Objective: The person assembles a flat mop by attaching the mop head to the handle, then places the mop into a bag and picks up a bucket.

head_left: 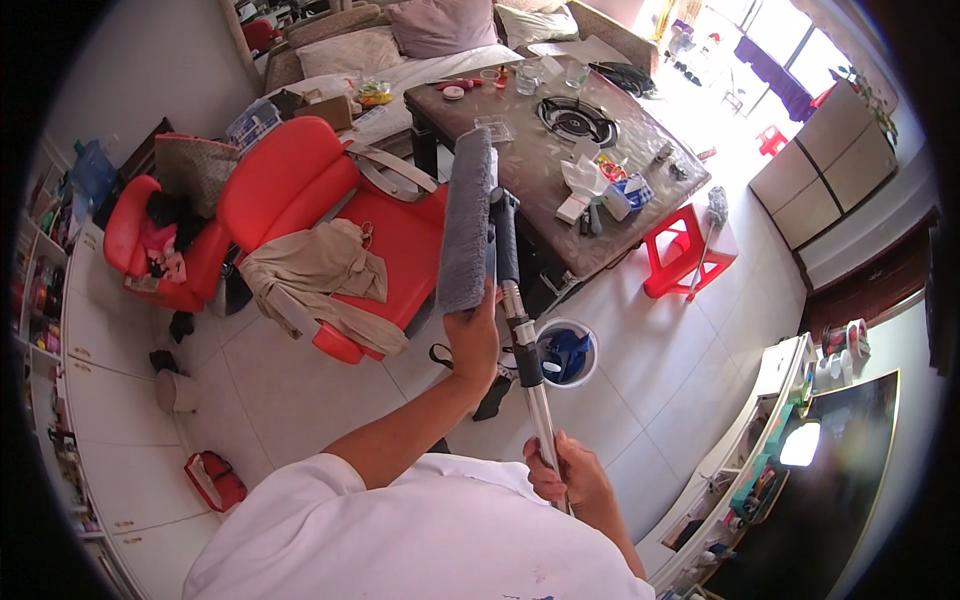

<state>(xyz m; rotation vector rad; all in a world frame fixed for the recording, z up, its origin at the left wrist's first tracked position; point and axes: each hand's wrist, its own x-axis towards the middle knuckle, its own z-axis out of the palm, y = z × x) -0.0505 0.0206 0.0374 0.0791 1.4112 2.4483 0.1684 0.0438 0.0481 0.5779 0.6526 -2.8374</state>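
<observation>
Held up in front of me is a long-handled window washer with a grey plush pad (466, 225) and a silver telescopic pole (537, 405). A dark joint links the pad to the pole. My left hand (474, 335) is closed on the pad's lower end, its fingers partly hidden behind it. Lower down, near my shirt, my right hand (570, 470) wraps around the pole. The pad stands nearly upright, and the pole slants down to the right.
Ahead is a dark table (490, 95) with an inset gas burner (578, 122), glasses and tissues. A red chair (290, 190) bearing beige clothing stands left. Right of the pole are a white bucket (592, 368) and a red stool (668, 262). A television (840, 470) is at lower right.
</observation>
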